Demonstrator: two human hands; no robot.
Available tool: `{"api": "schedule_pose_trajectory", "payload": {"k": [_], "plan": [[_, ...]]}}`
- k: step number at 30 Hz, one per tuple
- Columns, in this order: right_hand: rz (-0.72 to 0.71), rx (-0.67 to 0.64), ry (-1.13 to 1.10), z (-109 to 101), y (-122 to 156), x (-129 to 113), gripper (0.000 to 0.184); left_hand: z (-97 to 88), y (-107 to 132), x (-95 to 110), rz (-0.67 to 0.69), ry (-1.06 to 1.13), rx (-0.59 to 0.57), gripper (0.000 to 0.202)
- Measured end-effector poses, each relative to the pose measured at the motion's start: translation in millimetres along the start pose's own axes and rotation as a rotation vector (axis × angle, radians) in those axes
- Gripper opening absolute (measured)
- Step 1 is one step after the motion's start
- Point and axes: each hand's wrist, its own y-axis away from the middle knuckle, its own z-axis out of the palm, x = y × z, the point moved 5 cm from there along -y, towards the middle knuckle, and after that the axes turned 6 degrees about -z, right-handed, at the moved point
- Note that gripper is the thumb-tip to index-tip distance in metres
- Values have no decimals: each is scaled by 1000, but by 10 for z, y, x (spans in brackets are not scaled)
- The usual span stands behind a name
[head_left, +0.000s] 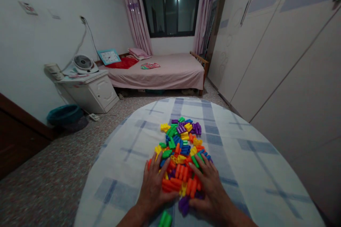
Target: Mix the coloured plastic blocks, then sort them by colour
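A heap of colourful plastic building pieces point(181, 172) in red-orange, yellow, green, blue and purple lies on the cloth-covered table. My left hand point(156, 183) rests against the heap's left side with its fingers spread. Against the right side lies my right hand point(209, 186), fingers also apart and touching green and orange pieces. Between the two thumbs sits a purple piece point(183, 205). One green piece point(165, 219) lies apart at the near edge, below my left hand. Pieces under both palms are hidden.
The oval table wears a white-and-blue checked tablecloth point(114, 166). Beyond it stand a bed point(176, 71) with a pink sheet, a white cabinet point(99, 90) carrying a fan point(84, 62), and a teal bin point(65, 115). A tall wardrobe point(266, 49) lines the right side.
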Motion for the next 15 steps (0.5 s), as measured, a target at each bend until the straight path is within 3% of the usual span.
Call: {"api": "schedule_pose_trajectory", "payload": {"k": [5, 8, 10, 12, 15], "plan": [[118, 41, 19, 137, -424, 234, 87, 115, -581, -101, -109, 76, -62, 92], [157, 66, 24, 100, -521, 367, 81, 63, -729, -138, -150, 90, -56, 86], [182, 105, 40, 26, -447, 442, 76, -34, -632, -156, -167, 73, -13, 79], [216, 145, 74, -52, -270, 494, 77, -137, -377, -141, -123, 42, 23, 81], [222, 142, 110, -95, 40, 460, 89, -169, 145, -20, 102, 2, -45, 106]]}}
